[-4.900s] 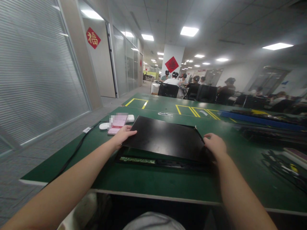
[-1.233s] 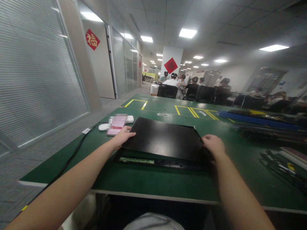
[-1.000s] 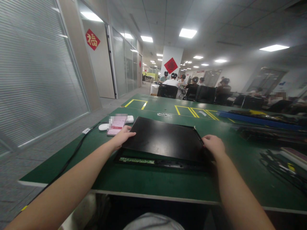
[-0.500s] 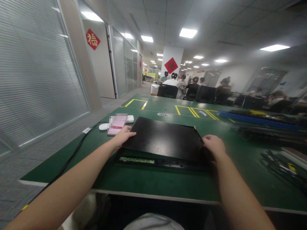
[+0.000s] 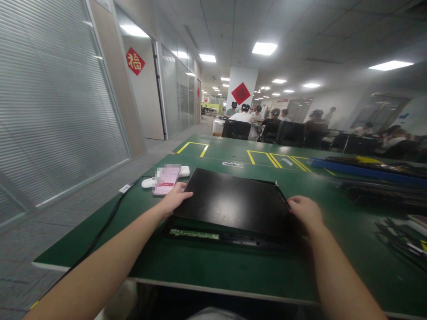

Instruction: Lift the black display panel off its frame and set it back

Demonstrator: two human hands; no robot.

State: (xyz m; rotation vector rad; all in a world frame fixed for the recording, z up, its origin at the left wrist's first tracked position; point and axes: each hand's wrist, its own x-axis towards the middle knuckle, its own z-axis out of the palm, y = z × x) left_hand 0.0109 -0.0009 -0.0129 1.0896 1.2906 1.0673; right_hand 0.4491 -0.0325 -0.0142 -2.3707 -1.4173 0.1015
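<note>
A flat black screen panel (image 5: 235,202) lies slightly tilted in front of me, its near edge raised. My left hand (image 5: 175,198) grips its left edge, thumb on top and fingers underneath. At the right side, my right hand (image 5: 305,211) pinches a thin black frame strip (image 5: 283,195) that runs along the panel's edge. Below the near edge shows a dark bezel (image 5: 242,240) with a green circuit board (image 5: 194,234) at its left part. Whether the strip is joined to the panel, I cannot tell.
A phone (image 5: 166,180) rests beside white rounded items (image 5: 184,171) on the green table (image 5: 100,240). A black cable (image 5: 110,218) runs along the left edge. Far right are a blue tray (image 5: 360,171) and loose cables (image 5: 396,240). People sit at tables behind.
The view has shifted a little, so everything sits slightly lower and further right. Both hands keep their hold on the panel's left edge and the strip at its right.
</note>
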